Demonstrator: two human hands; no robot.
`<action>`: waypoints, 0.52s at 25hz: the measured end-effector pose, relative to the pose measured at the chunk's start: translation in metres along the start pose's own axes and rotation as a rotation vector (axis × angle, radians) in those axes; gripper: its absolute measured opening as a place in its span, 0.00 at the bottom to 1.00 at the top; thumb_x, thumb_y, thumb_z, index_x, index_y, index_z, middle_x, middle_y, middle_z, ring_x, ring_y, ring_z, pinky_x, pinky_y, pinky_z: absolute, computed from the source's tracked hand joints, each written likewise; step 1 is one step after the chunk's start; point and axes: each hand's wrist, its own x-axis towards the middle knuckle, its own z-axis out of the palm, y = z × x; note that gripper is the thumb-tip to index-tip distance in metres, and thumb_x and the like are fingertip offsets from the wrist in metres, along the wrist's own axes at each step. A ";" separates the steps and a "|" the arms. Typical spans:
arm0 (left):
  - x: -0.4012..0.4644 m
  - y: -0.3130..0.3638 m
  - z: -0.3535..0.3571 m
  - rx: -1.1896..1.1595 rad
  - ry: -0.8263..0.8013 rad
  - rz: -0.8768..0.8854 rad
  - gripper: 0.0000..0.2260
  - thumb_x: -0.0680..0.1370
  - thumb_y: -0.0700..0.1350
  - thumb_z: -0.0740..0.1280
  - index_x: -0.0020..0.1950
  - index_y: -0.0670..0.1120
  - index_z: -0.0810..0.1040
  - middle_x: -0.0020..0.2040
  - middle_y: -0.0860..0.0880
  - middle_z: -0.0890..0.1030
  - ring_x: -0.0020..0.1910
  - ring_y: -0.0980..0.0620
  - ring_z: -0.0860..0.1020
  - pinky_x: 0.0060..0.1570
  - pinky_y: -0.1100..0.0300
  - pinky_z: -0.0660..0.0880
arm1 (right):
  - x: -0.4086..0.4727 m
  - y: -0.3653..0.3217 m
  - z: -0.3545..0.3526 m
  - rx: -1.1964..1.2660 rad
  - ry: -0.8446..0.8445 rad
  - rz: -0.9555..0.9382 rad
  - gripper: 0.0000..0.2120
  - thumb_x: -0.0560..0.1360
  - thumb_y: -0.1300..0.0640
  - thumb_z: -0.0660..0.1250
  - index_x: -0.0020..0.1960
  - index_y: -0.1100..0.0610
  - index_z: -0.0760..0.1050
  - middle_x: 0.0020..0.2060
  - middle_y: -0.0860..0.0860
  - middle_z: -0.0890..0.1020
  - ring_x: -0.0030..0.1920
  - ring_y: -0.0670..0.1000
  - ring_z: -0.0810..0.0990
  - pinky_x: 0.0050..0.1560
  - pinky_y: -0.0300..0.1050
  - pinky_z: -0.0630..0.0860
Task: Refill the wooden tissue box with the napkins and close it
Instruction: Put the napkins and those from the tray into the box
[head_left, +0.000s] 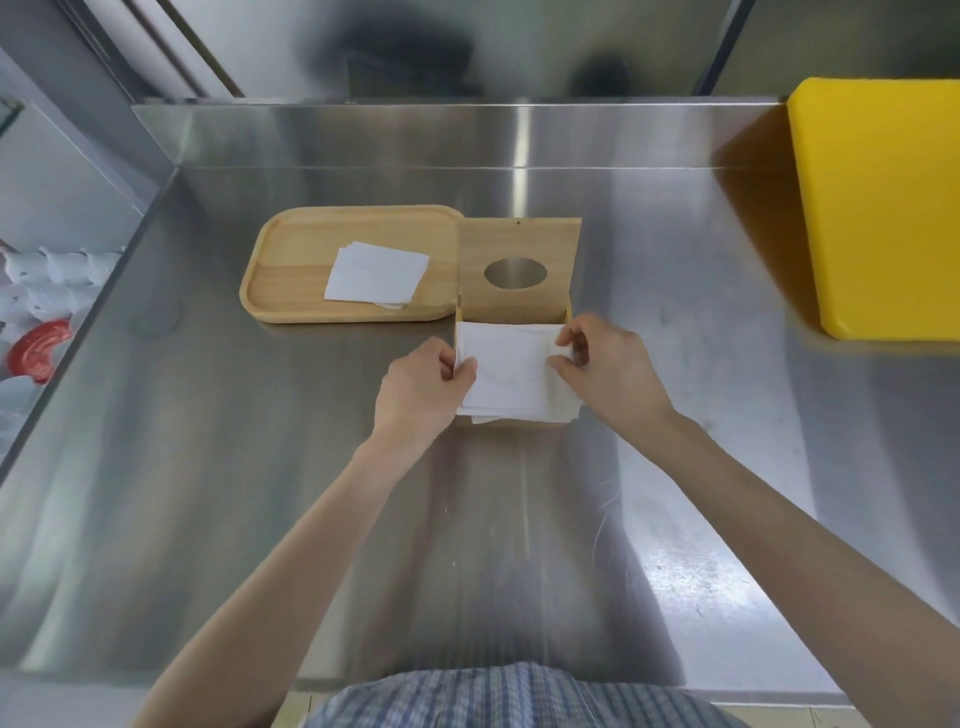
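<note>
— Looking down, we see the wooden tissue box (566, 312) on the steel counter (675, 415), its lid (519, 244) tipped back and upright, the oval hole showing. Where do the napkins sit?

— We count two lots. One stack of napkins (511, 371) lies over the open top of the box, its near edges spilling past the front wall. A smaller pile of loose napkins (376, 275) rests on the wooden tray (291, 270), just left of the box and touching the lid's edge.

— And our hands?

— We see the left hand (421, 387) pinching the stack's left edge, thumb on top. The right hand (610, 366) pinches its right edge with curled fingers. A yellow board (883, 208) leans at the far right, well apart
</note>
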 end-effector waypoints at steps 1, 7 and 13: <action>0.004 0.003 0.001 0.100 0.015 0.017 0.09 0.77 0.49 0.61 0.40 0.46 0.70 0.38 0.49 0.76 0.44 0.48 0.74 0.36 0.59 0.67 | 0.005 0.000 0.003 -0.048 -0.022 -0.016 0.09 0.75 0.61 0.64 0.54 0.62 0.73 0.46 0.58 0.78 0.48 0.58 0.78 0.50 0.48 0.76; 0.024 0.015 0.009 0.573 0.043 0.227 0.12 0.78 0.47 0.58 0.56 0.42 0.75 0.57 0.45 0.73 0.58 0.47 0.69 0.42 0.57 0.67 | 0.026 -0.003 0.015 -0.440 -0.098 -0.083 0.13 0.78 0.59 0.57 0.61 0.55 0.72 0.59 0.52 0.78 0.54 0.59 0.78 0.46 0.46 0.71; 0.036 0.015 0.015 0.658 0.009 0.232 0.12 0.78 0.48 0.60 0.55 0.42 0.76 0.60 0.44 0.69 0.58 0.47 0.70 0.40 0.58 0.67 | 0.040 -0.003 0.022 -0.590 -0.086 -0.096 0.12 0.76 0.63 0.58 0.58 0.57 0.73 0.55 0.54 0.81 0.51 0.61 0.79 0.39 0.44 0.64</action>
